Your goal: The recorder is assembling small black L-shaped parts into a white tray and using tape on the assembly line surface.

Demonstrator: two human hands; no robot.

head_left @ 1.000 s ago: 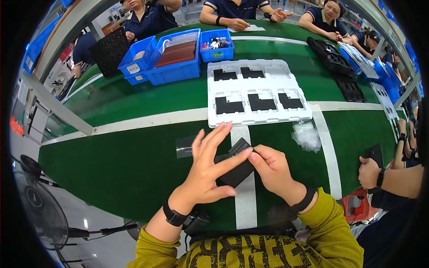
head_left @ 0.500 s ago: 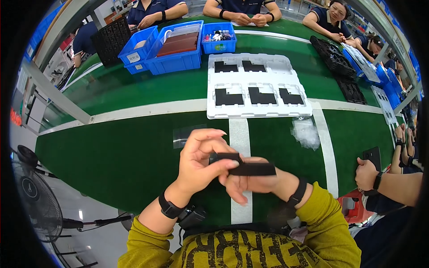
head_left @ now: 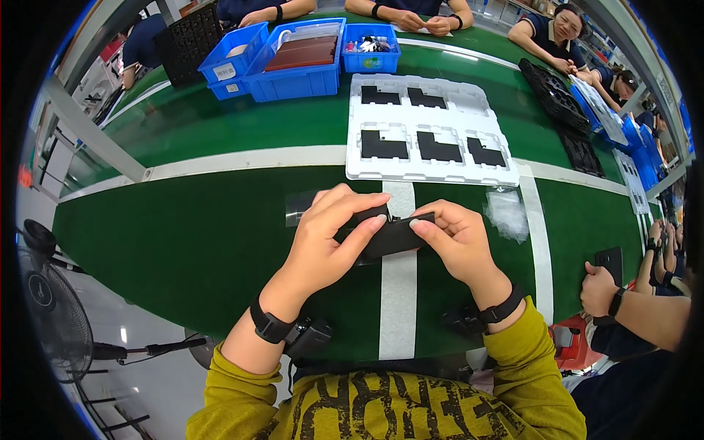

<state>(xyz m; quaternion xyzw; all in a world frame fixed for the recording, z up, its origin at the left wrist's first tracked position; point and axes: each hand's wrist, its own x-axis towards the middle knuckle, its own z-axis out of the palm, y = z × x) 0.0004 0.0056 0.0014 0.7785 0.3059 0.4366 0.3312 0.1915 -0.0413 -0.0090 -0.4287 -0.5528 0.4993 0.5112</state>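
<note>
Both my hands hold one black L-shaped piece [head_left: 400,236] over the green table. My left hand [head_left: 323,238] pinches its left end between thumb and fingers. The thumb and fingers of my right hand [head_left: 460,236] close on its right end. A small dark detail shows in the notch between my thumbs, too small to name. Beyond my hands lies a white plastic tray [head_left: 433,119] with several similar black L-shaped pieces [head_left: 438,147] in its pockets; its far right pocket shows no black piece. A clear film [head_left: 295,209] lies partly behind my left hand.
A crumpled clear plastic bag [head_left: 506,214] lies right of my hands. Blue bins [head_left: 293,86] stand at the far left, black trays [head_left: 550,92] at the far right. Near the right edge a co-worker's hand [head_left: 599,290] rests by a dark phone [head_left: 610,264]. A fan [head_left: 55,308] stands left.
The black piece has been turned and raised a little. My right hand has come from beneath it to grip its right end. The view has shifted slightly.
</note>
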